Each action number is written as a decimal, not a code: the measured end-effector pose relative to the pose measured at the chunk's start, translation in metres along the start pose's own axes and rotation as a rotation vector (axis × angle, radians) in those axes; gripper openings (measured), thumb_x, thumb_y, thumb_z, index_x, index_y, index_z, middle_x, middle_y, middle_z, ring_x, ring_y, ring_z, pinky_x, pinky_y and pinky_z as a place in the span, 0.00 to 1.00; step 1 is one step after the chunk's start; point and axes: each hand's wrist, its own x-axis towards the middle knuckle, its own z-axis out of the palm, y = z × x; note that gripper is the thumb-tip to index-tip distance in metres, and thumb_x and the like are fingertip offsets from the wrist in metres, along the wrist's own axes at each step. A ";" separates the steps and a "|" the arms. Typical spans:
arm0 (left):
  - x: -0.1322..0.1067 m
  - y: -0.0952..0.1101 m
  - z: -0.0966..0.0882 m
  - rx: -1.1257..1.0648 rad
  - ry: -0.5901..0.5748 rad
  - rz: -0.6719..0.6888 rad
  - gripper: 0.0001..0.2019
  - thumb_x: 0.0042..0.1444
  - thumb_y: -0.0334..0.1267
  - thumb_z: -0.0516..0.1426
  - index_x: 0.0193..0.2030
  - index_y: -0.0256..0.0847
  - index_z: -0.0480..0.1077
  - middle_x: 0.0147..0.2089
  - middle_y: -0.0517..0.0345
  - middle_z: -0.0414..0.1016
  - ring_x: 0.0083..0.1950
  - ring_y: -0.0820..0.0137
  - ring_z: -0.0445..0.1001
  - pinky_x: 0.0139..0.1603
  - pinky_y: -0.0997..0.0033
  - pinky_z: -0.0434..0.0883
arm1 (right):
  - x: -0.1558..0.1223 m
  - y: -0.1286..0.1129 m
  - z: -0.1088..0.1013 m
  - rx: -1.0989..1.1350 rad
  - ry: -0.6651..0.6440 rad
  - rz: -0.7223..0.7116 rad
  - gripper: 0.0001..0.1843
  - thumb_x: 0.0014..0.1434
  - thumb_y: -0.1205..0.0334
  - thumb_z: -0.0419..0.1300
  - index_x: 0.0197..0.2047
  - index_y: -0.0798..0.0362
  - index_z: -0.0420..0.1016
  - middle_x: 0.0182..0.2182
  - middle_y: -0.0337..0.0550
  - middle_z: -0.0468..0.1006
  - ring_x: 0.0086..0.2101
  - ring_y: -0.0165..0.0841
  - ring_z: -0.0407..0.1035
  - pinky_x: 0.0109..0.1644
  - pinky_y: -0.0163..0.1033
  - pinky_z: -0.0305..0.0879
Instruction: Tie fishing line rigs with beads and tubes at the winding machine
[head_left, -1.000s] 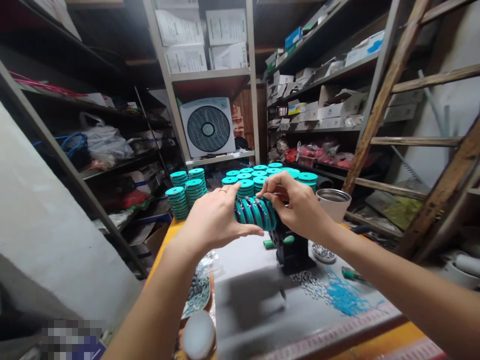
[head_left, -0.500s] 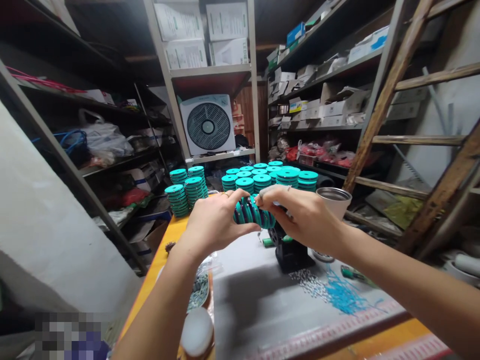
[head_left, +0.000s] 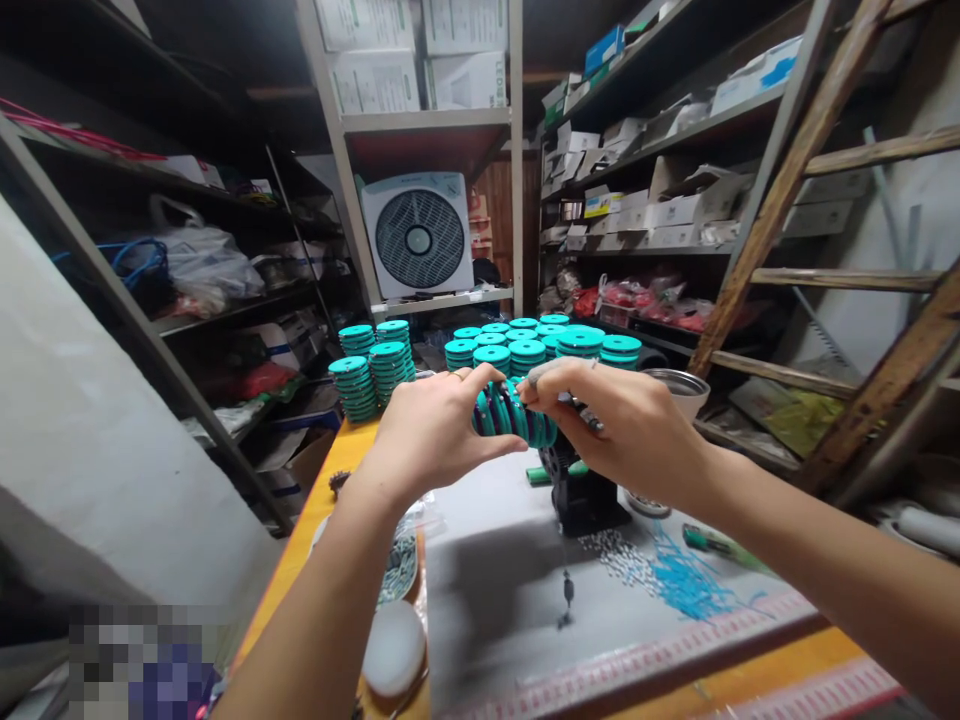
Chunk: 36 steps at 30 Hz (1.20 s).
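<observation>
My left hand [head_left: 431,425] is wrapped round a sideways stack of teal spools [head_left: 514,412], its thumb below and fingers over the top. At the stack's right end, my right hand [head_left: 615,405] is closed, thumb and fingertips pinched at the spool rims; whatever is between them is too small to make out. Dark line and tiny shiny bits show between the spool rims. Below the hands, a small, blurred dark piece [head_left: 568,588] appears over the grey mat [head_left: 495,650]. Behind the right hand stands a black geared device [head_left: 589,500], partly covered by it.
Upright stacks of teal spools [head_left: 491,355] line the back, with more spool stacks [head_left: 350,385] at left. Blue strips [head_left: 686,580] and small white pieces [head_left: 619,558] lie on the mat. A round white lid [head_left: 393,648] sits at left, a cup [head_left: 679,392] at right.
The small dark piece has appeared below the hands. Both hands remain at the spool stack with little movement. The view has shifted slightly, so the background sits a bit higher.
</observation>
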 end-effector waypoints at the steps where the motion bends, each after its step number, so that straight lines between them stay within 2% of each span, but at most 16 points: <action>1: 0.000 0.000 0.000 0.003 0.003 0.003 0.26 0.50 0.61 0.57 0.50 0.47 0.67 0.40 0.54 0.81 0.42 0.52 0.79 0.34 0.62 0.67 | 0.000 0.000 0.000 -0.003 -0.004 -0.001 0.09 0.65 0.74 0.51 0.37 0.51 0.64 0.34 0.42 0.79 0.35 0.31 0.75 0.38 0.35 0.69; 9: -0.002 0.001 0.000 0.015 0.040 0.000 0.25 0.50 0.58 0.59 0.50 0.47 0.68 0.41 0.55 0.82 0.42 0.53 0.80 0.34 0.62 0.68 | -0.003 0.003 0.002 0.005 -0.079 0.018 0.09 0.65 0.74 0.50 0.36 0.52 0.64 0.34 0.44 0.78 0.33 0.33 0.73 0.37 0.37 0.68; 15: -0.003 -0.001 0.001 -0.004 0.036 0.034 0.35 0.44 0.57 0.63 0.56 0.41 0.64 0.44 0.50 0.81 0.44 0.51 0.79 0.36 0.62 0.70 | -0.004 0.003 0.005 0.018 -0.096 0.005 0.09 0.64 0.75 0.49 0.35 0.53 0.65 0.33 0.45 0.78 0.34 0.33 0.73 0.37 0.37 0.68; 18: -0.003 -0.002 0.000 -0.007 0.036 0.044 0.32 0.46 0.54 0.63 0.55 0.42 0.65 0.43 0.51 0.81 0.43 0.52 0.80 0.35 0.62 0.69 | -0.006 0.003 0.007 0.002 -0.114 -0.014 0.10 0.61 0.77 0.50 0.37 0.53 0.66 0.35 0.46 0.79 0.35 0.34 0.73 0.37 0.37 0.68; 22: -0.003 -0.002 0.001 -0.012 0.031 0.058 0.28 0.48 0.54 0.61 0.54 0.45 0.65 0.43 0.53 0.81 0.42 0.53 0.79 0.35 0.63 0.68 | -0.011 0.005 0.007 -0.064 -0.095 -0.048 0.10 0.60 0.78 0.51 0.37 0.54 0.67 0.35 0.47 0.79 0.34 0.34 0.73 0.36 0.37 0.69; 26: -0.003 -0.003 0.003 0.010 0.046 0.053 0.28 0.48 0.56 0.60 0.54 0.46 0.65 0.41 0.54 0.81 0.41 0.54 0.79 0.33 0.63 0.67 | -0.012 0.004 0.007 -0.161 -0.092 -0.125 0.11 0.61 0.77 0.50 0.36 0.54 0.69 0.33 0.47 0.79 0.34 0.36 0.73 0.35 0.38 0.70; 31: -0.002 -0.003 0.005 0.001 0.062 0.062 0.27 0.49 0.56 0.59 0.53 0.45 0.66 0.39 0.54 0.82 0.38 0.54 0.79 0.31 0.65 0.65 | -0.003 -0.003 0.004 -0.302 -0.104 -0.326 0.18 0.64 0.78 0.44 0.32 0.56 0.71 0.31 0.47 0.80 0.31 0.35 0.74 0.34 0.38 0.72; 36: -0.002 -0.003 0.004 -0.008 0.081 0.083 0.25 0.50 0.53 0.58 0.53 0.43 0.67 0.35 0.55 0.81 0.35 0.57 0.79 0.28 0.67 0.61 | 0.000 -0.007 0.002 -0.424 -0.086 -0.433 0.19 0.67 0.76 0.47 0.29 0.55 0.74 0.27 0.43 0.80 0.30 0.33 0.76 0.39 0.36 0.74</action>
